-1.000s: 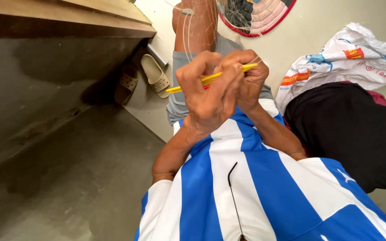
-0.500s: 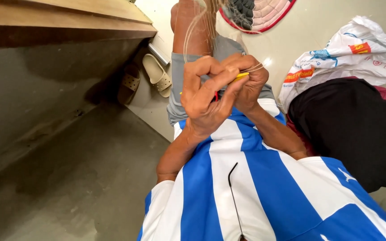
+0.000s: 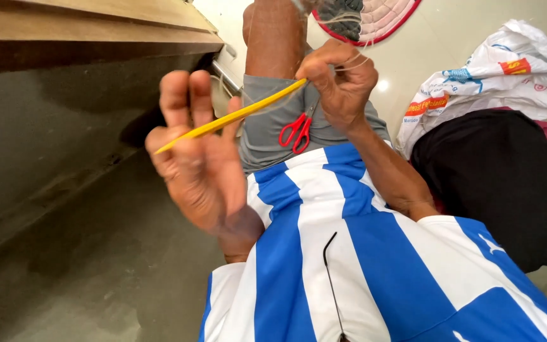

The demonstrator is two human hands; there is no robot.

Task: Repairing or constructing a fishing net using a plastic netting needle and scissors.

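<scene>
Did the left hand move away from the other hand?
Yes. The left hand has swung out leftward, toward the wooden ledge, with its fingers spread. The right hand stays over the lap, pinching the yellow stick.

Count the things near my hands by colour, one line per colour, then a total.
Yellow: 1, the netting needle between the left hand and right hand
Red: 1, the scissors
White: 1, the plastic bag
Total: 3

The round mat (image 3: 381, 19) is cut off by the top edge. The right hand (image 3: 340, 79) hides the yellow netting needle's (image 3: 235, 115) far end, and thin pale threads (image 3: 343, 19) there blur.
</scene>
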